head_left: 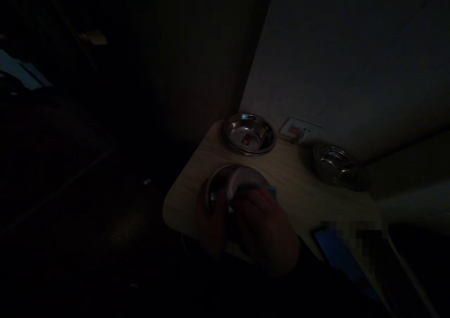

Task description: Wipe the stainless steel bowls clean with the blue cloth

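The room is very dark. My left hand (211, 219) grips the near rim of a steel bowl (228, 180) that is tilted up over a light wooden table (291, 196). My right hand (269, 226) is closed and presses a pale cloth or sponge (258, 190) against the bowl's inside. Both hands are dim, and the fingers show only in part.
A second steel bowl (249, 134) with a small label inside sits at the table's back. A third steel dish (339, 166) lies at the right near a wall socket (298, 130). A blue flat object (333, 252) lies at the near right edge. The left side is dark.
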Action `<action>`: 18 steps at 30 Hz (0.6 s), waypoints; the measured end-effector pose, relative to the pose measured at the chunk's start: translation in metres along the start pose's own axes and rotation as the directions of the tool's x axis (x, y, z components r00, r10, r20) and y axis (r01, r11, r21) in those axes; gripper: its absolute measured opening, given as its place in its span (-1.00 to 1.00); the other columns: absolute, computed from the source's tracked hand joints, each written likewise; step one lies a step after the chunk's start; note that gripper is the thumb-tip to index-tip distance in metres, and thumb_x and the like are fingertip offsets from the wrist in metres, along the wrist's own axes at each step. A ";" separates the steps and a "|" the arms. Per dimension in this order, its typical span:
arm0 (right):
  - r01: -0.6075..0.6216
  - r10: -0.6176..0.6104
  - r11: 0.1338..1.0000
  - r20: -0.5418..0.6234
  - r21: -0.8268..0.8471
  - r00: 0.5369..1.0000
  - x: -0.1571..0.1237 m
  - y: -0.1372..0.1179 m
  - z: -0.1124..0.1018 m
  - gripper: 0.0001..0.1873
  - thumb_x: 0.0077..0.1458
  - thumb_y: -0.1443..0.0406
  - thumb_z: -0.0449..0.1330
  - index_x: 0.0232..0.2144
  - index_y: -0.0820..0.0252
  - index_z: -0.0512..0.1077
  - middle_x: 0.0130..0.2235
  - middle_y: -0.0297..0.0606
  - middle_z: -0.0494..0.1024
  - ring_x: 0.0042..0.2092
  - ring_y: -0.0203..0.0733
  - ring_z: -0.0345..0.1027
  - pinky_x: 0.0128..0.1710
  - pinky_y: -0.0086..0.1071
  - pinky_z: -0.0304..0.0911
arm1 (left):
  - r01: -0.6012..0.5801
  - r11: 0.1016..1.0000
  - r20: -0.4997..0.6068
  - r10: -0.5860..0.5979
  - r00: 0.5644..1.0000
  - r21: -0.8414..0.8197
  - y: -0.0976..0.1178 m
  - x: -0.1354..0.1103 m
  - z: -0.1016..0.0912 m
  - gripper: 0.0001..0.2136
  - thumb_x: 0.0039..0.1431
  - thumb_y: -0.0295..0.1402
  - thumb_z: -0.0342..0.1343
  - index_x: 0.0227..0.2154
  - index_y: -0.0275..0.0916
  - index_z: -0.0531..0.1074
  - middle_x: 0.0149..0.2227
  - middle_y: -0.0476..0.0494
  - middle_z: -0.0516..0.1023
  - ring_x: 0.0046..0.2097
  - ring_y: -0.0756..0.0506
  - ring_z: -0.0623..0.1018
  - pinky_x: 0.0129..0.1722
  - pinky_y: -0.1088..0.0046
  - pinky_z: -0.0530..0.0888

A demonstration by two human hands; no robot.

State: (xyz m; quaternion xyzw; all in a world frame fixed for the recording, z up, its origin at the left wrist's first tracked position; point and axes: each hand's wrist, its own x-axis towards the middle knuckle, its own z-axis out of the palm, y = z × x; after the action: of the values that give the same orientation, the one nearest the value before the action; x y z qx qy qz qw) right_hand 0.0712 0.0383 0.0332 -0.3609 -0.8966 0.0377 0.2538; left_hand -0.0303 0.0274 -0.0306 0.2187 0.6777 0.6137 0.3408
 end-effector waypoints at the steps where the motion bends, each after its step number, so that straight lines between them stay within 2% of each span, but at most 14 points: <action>1: 0.020 -0.020 1.000 -0.007 -0.007 1.000 0.002 -0.001 0.002 -0.80 0.17 0.43 0.05 -0.35 0.29 0.48 -0.39 -0.15 0.47 -0.31 -0.11 0.31 -0.33 -0.28 0.32 | 0.005 1.000 0.006 -0.005 1.000 0.007 0.000 0.001 0.000 -0.54 0.06 -0.20 0.09 0.02 -0.29 0.34 0.03 -0.26 0.46 0.05 -0.18 0.46 0.04 0.32 0.37; 3: 0.042 -0.042 0.999 -0.005 -0.025 0.999 -0.002 -0.002 0.002 -0.80 0.18 0.43 0.05 -0.34 0.29 0.48 -0.38 -0.14 0.48 -0.30 -0.11 0.32 -0.33 -0.28 0.33 | 0.006 1.000 0.023 -0.006 1.000 0.001 0.001 0.002 0.000 -0.56 0.07 -0.21 0.08 0.00 -0.30 0.35 0.03 -0.27 0.46 0.05 -0.18 0.46 0.04 0.33 0.38; 6: 0.036 -0.036 0.999 0.012 -0.031 0.999 -0.022 -0.001 -0.004 -0.78 0.21 0.41 0.01 -0.27 0.26 0.47 -0.32 -0.13 0.50 -0.24 -0.11 0.34 -0.29 -0.27 0.35 | -0.030 0.998 0.063 0.034 0.997 -0.060 0.001 0.002 0.001 -0.60 0.10 -0.17 0.06 -0.03 -0.27 0.39 -0.01 -0.22 0.50 0.02 -0.16 0.48 0.02 0.35 0.39; 9: 0.045 -0.045 0.999 0.016 -0.025 0.999 -0.032 0.000 -0.009 -0.77 0.22 0.40 -0.01 -0.24 0.27 0.46 -0.28 -0.12 0.51 -0.22 -0.10 0.33 -0.29 -0.25 0.35 | -0.032 0.997 0.049 0.036 0.998 -0.070 0.001 0.002 0.002 -0.59 0.10 -0.16 0.07 -0.03 -0.25 0.39 0.01 -0.21 0.49 0.02 -0.16 0.48 0.00 0.35 0.40; 15: 0.073 -0.072 0.997 0.018 -0.018 0.997 0.007 -0.002 0.005 -0.79 0.17 0.43 0.04 -0.40 0.31 0.47 -0.38 -0.13 0.49 -0.30 -0.09 0.29 -0.33 -0.25 0.34 | -0.041 0.999 0.051 0.041 0.998 0.010 -0.001 0.005 0.000 -0.61 0.11 -0.23 0.05 -0.02 -0.30 0.37 0.04 -0.30 0.46 0.06 -0.19 0.45 0.08 0.27 0.34; 18: 0.083 -0.082 0.996 0.015 -0.022 0.996 0.002 -0.002 0.005 -0.81 0.18 0.43 0.05 -0.34 0.33 0.47 -0.33 -0.12 0.50 -0.29 -0.08 0.30 -0.32 -0.24 0.35 | -0.053 0.998 0.075 0.055 0.996 -0.030 -0.002 0.005 0.000 -0.62 0.13 -0.22 0.03 -0.02 -0.29 0.37 0.02 -0.29 0.47 0.05 -0.17 0.46 0.08 0.27 0.34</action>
State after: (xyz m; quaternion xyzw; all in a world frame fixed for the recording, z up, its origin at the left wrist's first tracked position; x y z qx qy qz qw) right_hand 0.0664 0.0386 0.0303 -0.3261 -0.9129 0.0199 0.2447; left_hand -0.0340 0.0308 -0.0336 0.2553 0.6495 0.6234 0.3527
